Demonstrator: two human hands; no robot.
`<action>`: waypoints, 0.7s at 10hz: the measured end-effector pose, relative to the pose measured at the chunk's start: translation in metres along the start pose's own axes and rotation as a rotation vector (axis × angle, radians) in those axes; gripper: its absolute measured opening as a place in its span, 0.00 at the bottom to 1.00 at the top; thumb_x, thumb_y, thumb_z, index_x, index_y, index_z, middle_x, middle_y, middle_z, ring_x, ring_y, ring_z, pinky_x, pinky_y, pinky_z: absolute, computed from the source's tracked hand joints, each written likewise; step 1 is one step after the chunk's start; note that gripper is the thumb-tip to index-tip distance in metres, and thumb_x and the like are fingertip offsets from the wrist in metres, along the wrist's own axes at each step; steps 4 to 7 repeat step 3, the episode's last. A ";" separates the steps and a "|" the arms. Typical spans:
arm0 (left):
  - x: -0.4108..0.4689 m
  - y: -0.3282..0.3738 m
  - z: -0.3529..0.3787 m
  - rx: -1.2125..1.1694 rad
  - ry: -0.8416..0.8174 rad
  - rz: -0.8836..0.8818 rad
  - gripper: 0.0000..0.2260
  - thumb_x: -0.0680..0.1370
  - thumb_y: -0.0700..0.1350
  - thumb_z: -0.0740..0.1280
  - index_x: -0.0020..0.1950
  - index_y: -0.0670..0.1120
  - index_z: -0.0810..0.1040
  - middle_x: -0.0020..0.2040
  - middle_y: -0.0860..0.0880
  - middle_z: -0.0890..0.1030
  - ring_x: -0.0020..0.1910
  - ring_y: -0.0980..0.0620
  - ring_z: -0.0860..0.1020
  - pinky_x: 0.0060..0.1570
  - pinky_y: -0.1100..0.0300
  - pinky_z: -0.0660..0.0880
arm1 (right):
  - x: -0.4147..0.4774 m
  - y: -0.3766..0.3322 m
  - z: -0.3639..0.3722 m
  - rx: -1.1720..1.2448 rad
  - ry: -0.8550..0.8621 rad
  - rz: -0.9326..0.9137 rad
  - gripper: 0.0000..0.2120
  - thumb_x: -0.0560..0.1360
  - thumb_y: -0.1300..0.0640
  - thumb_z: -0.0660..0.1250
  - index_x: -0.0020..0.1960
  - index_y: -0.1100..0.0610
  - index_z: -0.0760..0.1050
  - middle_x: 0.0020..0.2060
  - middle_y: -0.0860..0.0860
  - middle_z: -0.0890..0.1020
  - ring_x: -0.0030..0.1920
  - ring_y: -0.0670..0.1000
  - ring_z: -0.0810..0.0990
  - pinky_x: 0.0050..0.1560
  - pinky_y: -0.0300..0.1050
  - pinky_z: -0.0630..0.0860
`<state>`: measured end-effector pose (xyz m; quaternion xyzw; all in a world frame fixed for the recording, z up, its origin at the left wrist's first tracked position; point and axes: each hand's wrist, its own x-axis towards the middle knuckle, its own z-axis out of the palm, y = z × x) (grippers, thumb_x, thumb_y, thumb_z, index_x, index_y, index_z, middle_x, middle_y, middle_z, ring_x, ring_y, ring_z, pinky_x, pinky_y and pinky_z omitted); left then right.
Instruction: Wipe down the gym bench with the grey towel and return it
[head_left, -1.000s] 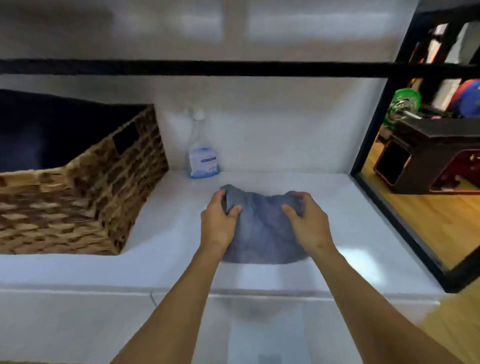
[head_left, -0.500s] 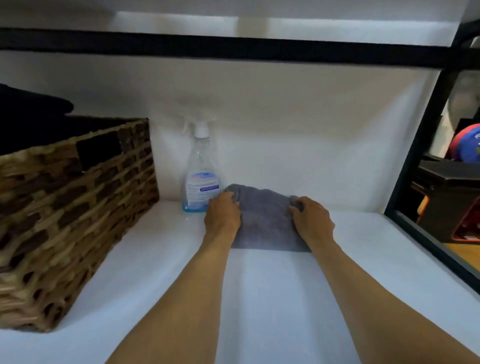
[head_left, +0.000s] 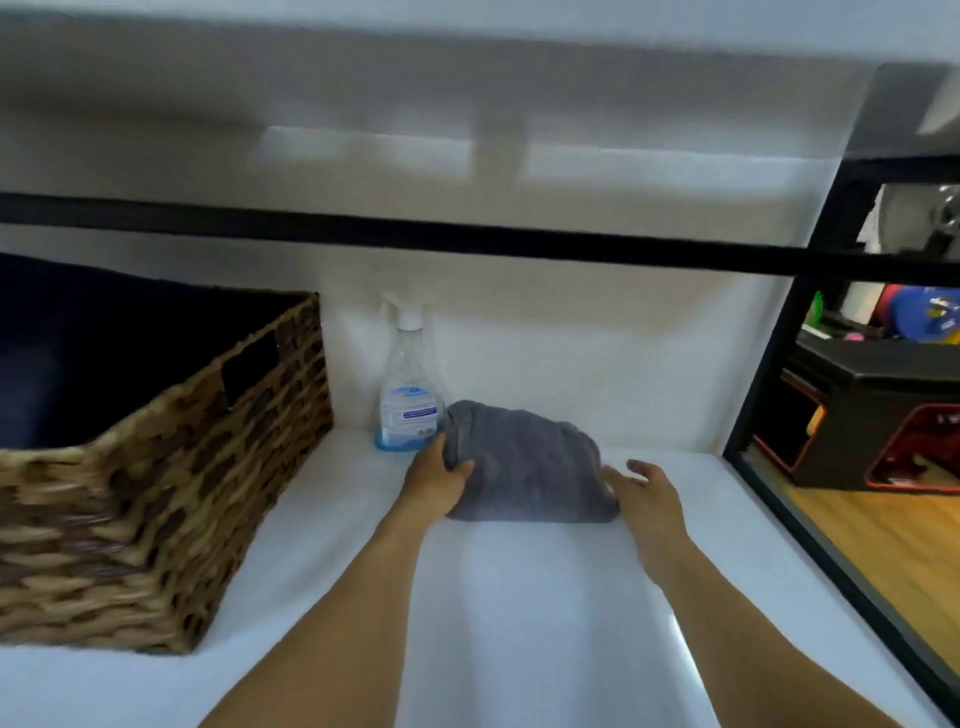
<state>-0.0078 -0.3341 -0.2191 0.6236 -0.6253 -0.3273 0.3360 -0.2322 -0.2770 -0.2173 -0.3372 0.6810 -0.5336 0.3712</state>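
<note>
Lying between left hand (head_left: 434, 475) and right hand (head_left: 644, 493): grey towel (head_left: 524, 462).

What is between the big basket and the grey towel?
In the head view, the spray bottle stands at the back between the wicker basket and the grey towel. The left hand grips the towel's near-left edge there too.

A plain dark grey is shown by the towel (head_left: 524, 462). The basket (head_left: 156, 493) at left is woven in tan and dark brown checks. The spray bottle (head_left: 408, 400) is clear, capped white, labelled blue. The shelf (head_left: 519, 623) is white, framed in black.
</note>
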 end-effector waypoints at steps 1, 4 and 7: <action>-0.058 0.022 -0.022 -0.120 0.056 -0.121 0.14 0.79 0.44 0.65 0.64 0.43 0.76 0.62 0.43 0.79 0.57 0.45 0.77 0.56 0.57 0.72 | -0.054 -0.016 -0.028 0.019 -0.002 0.074 0.09 0.77 0.54 0.67 0.55 0.56 0.78 0.48 0.53 0.82 0.46 0.52 0.80 0.47 0.49 0.76; -0.189 0.113 -0.081 -0.550 0.052 -0.237 0.08 0.81 0.44 0.62 0.54 0.45 0.79 0.49 0.43 0.81 0.42 0.47 0.80 0.45 0.55 0.79 | -0.184 -0.112 -0.072 0.033 -0.070 0.124 0.09 0.78 0.49 0.66 0.47 0.53 0.80 0.39 0.51 0.84 0.41 0.51 0.83 0.44 0.45 0.77; -0.189 0.113 -0.081 -0.550 0.052 -0.237 0.08 0.81 0.44 0.62 0.54 0.45 0.79 0.49 0.43 0.81 0.42 0.47 0.80 0.45 0.55 0.79 | -0.184 -0.112 -0.072 0.033 -0.070 0.124 0.09 0.78 0.49 0.66 0.47 0.53 0.80 0.39 0.51 0.84 0.41 0.51 0.83 0.44 0.45 0.77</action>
